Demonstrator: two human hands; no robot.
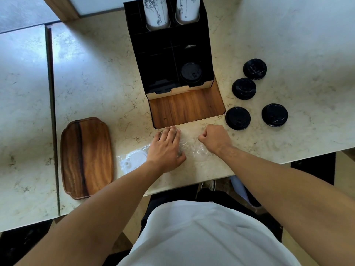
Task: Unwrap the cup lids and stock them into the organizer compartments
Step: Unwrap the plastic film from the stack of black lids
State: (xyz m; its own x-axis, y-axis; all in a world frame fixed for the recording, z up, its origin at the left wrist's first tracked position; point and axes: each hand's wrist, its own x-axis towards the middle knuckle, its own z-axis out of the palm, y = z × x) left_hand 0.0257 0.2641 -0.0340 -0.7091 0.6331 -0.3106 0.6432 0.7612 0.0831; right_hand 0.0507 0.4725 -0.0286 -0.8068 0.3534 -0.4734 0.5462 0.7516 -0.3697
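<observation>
Black organizer (153, 60) sits toward the worktop's (96, 73) back edge: two cup stacks (157, 14) in its rear slots, one black lid (191, 72) front-right. At the front edge, left hand (166, 148) presses flat on the clear wrap (190, 145) holding white lids (134, 160); right hand (216, 139) is clenched on it.

Bare forearms, no sleeves in sight — a white shirt (201, 233), dark trousers (153, 204) below.

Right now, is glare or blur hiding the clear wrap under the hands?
Head view: window glare washes the counter at upper left; the clear wrap between the left hand and right hand is faint and low-contrast; wide-angle distortion bends the counter edges; the organizer interior is dark.
</observation>
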